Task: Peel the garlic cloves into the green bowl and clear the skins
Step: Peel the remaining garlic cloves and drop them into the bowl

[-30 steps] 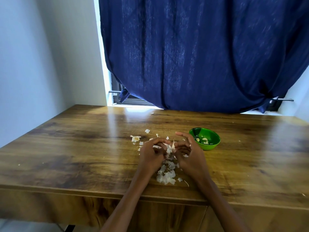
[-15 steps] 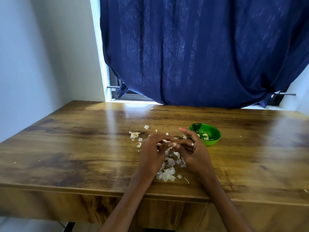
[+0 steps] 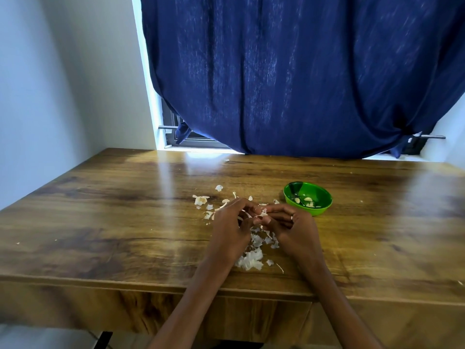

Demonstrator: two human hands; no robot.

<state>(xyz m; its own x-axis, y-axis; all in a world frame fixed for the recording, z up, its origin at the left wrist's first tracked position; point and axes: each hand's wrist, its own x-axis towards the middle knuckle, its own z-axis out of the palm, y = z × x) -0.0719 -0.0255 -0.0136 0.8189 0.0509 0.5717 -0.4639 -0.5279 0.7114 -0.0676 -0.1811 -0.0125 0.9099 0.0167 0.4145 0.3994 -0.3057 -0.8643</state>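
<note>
My left hand (image 3: 230, 222) and my right hand (image 3: 293, 226) meet over the middle of the wooden table (image 3: 100, 222), fingers curled together around a garlic clove (image 3: 261, 214) with pale skin sticking out. Most of the clove is hidden by the fingertips. Below and between my hands lies a heap of white garlic skins (image 3: 250, 260). More loose skins (image 3: 201, 199) are scattered to the left. The green bowl (image 3: 323, 197) stands just right of my right hand and holds several peeled cloves (image 3: 307, 199).
A dark blue curtain (image 3: 302, 76) hangs over the window behind the table. White walls close the left side. The table's front edge (image 3: 151, 283) runs just under my forearms. Tiny skin flecks (image 3: 18, 243) lie far left and at the right edge.
My hands have stayed together on the clove, with the fingers shifting slightly. The camera has tilted a little, so the table sits lower in view.
</note>
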